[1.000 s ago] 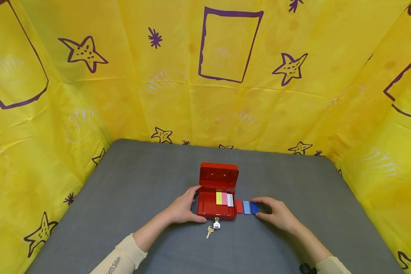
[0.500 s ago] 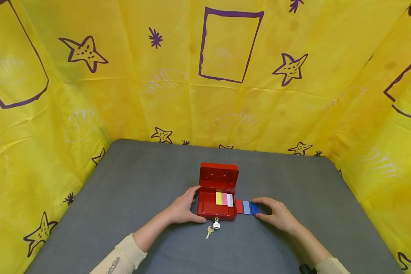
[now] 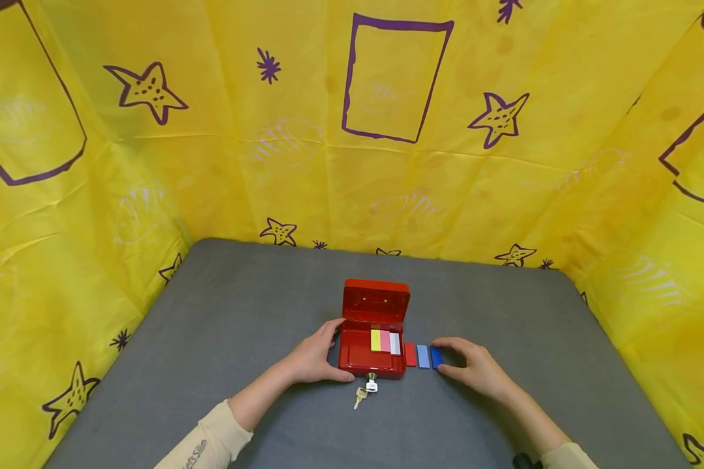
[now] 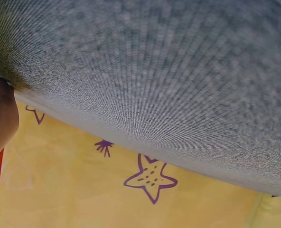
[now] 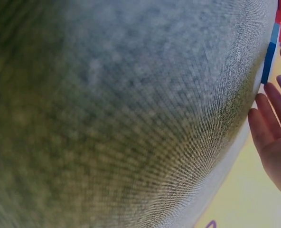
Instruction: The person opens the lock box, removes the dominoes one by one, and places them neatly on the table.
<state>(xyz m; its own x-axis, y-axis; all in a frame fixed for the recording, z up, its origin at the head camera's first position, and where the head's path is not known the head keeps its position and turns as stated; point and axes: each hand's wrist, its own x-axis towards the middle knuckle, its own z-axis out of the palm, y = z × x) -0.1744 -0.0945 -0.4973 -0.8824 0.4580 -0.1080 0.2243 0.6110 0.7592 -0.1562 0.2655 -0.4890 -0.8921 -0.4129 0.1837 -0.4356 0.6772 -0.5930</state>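
Observation:
A red metal cash box (image 3: 358, 358) stands with its lid (image 3: 377, 301) raised. My left hand (image 3: 312, 357) grips its left side, thumb by the front corner and fingers by the back one. Inside, on the right, lie a yellow block (image 3: 375, 340), a pink block (image 3: 384, 341) and a white block (image 3: 395, 343). Outside, a red block (image 3: 410, 354), a light blue block (image 3: 424, 356) and a dark blue block (image 3: 437, 357) form a row rightward. My right hand (image 3: 476, 369) holds the dark blue block's two ends between thumb and fingers.
A key (image 3: 371, 385) sits in the box's front lock, and a second key (image 3: 360, 395) hangs from it onto the grey table (image 3: 258, 293). Yellow cloth walls (image 3: 305, 182) with purple drawings rise along the table's back and sides.

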